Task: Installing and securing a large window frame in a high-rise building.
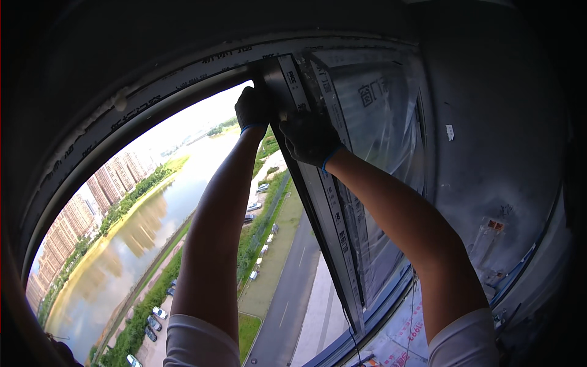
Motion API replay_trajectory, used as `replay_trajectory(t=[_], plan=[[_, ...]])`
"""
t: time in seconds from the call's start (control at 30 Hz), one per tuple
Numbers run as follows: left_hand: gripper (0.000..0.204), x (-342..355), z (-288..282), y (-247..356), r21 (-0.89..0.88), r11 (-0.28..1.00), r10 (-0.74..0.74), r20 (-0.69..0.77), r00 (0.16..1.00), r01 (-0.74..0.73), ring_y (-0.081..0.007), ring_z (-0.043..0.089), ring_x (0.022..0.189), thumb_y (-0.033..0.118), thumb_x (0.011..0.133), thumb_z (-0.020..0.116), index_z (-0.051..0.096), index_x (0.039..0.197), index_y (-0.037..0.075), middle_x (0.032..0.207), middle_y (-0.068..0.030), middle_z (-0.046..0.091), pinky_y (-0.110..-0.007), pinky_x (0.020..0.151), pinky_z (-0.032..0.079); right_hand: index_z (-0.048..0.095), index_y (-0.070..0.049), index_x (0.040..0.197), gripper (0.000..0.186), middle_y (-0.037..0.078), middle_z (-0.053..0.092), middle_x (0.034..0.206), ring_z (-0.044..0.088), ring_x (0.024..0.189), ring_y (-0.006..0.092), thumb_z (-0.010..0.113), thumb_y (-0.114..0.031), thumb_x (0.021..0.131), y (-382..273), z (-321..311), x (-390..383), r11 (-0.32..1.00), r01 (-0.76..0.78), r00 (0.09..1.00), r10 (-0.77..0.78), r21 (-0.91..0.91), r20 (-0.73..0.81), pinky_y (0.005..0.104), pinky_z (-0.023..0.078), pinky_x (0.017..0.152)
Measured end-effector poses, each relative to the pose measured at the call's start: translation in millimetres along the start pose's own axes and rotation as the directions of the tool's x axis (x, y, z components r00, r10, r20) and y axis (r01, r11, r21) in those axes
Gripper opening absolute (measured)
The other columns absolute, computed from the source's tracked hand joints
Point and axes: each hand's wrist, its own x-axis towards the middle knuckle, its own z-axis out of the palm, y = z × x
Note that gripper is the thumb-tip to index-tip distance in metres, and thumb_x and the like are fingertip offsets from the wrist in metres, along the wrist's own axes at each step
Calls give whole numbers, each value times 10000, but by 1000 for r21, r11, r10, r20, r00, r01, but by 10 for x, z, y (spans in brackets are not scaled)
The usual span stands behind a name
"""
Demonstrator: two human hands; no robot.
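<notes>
Both my arms reach up to the top corner of a window. In a black glove, my left hand (252, 108) is closed at the inner edge of the dark window frame (202, 71), beside the opening. Just right of it and slightly lower, my right hand (312, 137), gloved alike, is closed against the upright mullion (335, 214). Dark shade and the gloves hide what the fingers hold, if anything. The mullion carries printed protective tape and runs down to the sill. To its right, a glass pane (382, 122) is covered with wrinkled clear film.
Through the opening, far below, lie a river (137, 223), a road (287, 287) and parked cars (154, 323). A dark wall (483, 171) stands on the right, with a red electrical box (496, 226). Printed sheeting (400, 336) lies at the lower right, near a thin cable (351, 324).
</notes>
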Motion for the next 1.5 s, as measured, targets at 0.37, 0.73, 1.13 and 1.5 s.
replay_trajectory(t=[0.37,0.73,1.13,1.5], plan=[[176,311,89,-441,-320,936,-196,-130,972,145,-174,694,689,34,865,623,771,904,121,805,-84,738,-336,646,547,615,-63,855,80,124,594,868,635,875,307,627,-142,848,-52,-15,45,999,20,997,-17,-45,69,446,539,767],[143,242,-3,-676,-139,990,-63,-235,970,31,-170,654,588,171,923,618,754,945,129,700,-58,696,-335,595,511,615,-78,838,66,116,583,868,627,862,308,641,-140,839,-163,-52,78,995,20,997,-12,-102,73,453,529,763],[246,274,423,-502,-795,593,-270,-49,962,126,-92,462,464,224,930,693,615,756,68,590,-2,523,-272,436,356,625,-81,837,72,111,598,863,635,873,301,656,-143,815,-15,48,-15,997,4,1000,-5,-71,-8,452,540,758],[206,257,330,-245,-688,722,-252,-158,955,77,-158,641,631,206,939,654,684,907,5,736,-67,681,-320,574,514,640,-81,855,72,123,612,876,644,883,305,640,-152,846,9,15,-55,994,-20,999,25,-107,44,449,541,764]])
